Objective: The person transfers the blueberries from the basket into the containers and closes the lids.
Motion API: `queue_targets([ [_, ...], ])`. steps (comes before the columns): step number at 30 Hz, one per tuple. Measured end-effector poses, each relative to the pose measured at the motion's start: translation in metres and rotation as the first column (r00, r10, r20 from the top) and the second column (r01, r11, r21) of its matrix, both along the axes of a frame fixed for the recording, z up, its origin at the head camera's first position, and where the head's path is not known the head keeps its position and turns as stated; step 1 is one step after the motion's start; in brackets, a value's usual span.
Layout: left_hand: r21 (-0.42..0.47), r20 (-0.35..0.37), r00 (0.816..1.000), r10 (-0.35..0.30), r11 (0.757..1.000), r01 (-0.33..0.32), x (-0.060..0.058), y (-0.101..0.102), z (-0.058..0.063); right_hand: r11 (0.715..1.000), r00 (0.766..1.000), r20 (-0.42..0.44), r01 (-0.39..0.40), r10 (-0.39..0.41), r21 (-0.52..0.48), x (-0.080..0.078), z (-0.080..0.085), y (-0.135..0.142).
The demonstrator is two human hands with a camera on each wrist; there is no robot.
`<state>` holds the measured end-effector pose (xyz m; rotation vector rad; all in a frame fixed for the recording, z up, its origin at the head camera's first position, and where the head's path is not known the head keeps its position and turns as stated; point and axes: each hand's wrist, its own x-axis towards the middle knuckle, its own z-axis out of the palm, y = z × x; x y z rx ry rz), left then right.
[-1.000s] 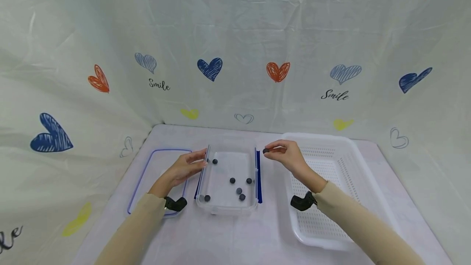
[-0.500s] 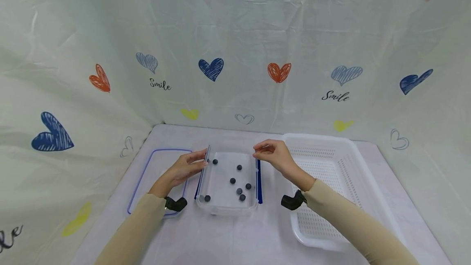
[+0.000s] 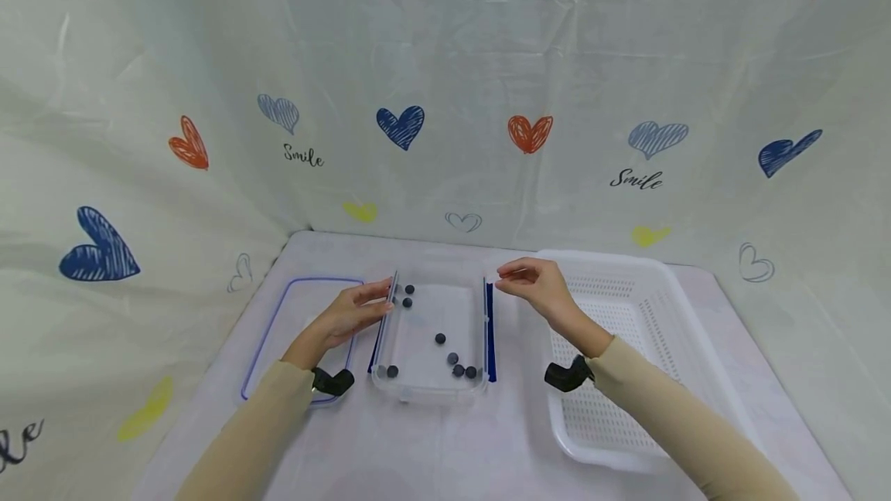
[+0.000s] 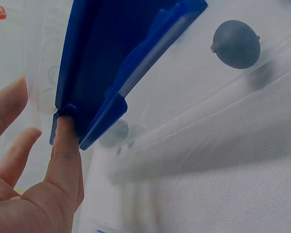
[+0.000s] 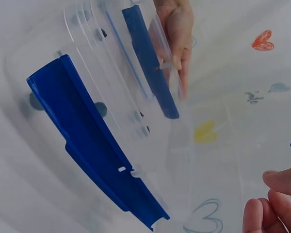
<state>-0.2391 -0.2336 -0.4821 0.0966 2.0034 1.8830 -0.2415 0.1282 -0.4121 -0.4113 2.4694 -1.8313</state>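
A clear plastic food container [image 3: 423, 394] with blue side latches [image 5: 82, 131] stands mid-table. Inside lie several small dark balls [image 3: 441, 339]; the one [image 4: 236, 44] seen through the wall in the left wrist view has tiny nubs on its sides. My left hand [image 3: 351, 314] touches the container's left side, its fingers extended; up close, one fingertip presses the blue latch [image 4: 111, 53]. My right hand [image 3: 539, 291] hovers just beyond the right wall, beside the basket. Its thumb and fingers are loosely bent near one another, with nothing visible between them.
Left of the container lies a clear lid with a blue seal [image 3: 281, 308], partly under the left forearm. A white perforated basket [image 3: 668, 346] stands on the right, beneath the right arm. A heart-printed sheet [image 3: 445, 60] hangs behind the table [image 3: 431, 454].
My right hand carried a dark ball to the container's right rim, let it go inside, then drew back right. One ball now lies at the far left corner, another shifted nearer. The left hand stayed put.
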Motion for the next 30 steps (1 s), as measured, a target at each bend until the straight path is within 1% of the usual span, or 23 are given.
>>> queue_targets([
  [9, 0.014, 0.009, 1.000, 0.006, 1.000, -0.006, 0.004, 0.002, 0.004, 0.996, 0.996, 0.005, 0.085, -0.085, 0.008, -0.001, 0.004, 0.022],
  [16, -0.007, 0.003, 1.000, 0.003, 1.000, -0.003, 0.003, 0.001, 0.004, 0.990, 0.990, -0.008, 0.141, -0.140, 0.013, -0.003, 0.004, 0.038],
  [18, -0.014, 0.005, 1.000, 0.004, 1.000, -0.004, 0.003, 0.001, 0.003, 0.988, 0.988, -0.011, 0.154, -0.154, 0.019, -0.004, 0.002, 0.042],
  [27, -0.016, 0.008, 1.000, 0.010, 1.000, -0.010, 0.002, 0.002, 0.002, 0.981, 0.981, -0.008, 0.191, -0.191, -0.029, -0.006, -0.011, 0.059],
  [30, -0.013, 0.004, 1.000, 0.009, 1.000, -0.008, 0.002, 0.001, 0.002, 0.979, 0.979, -0.018, 0.205, -0.205, -0.019, -0.008, -0.016, 0.065],
])
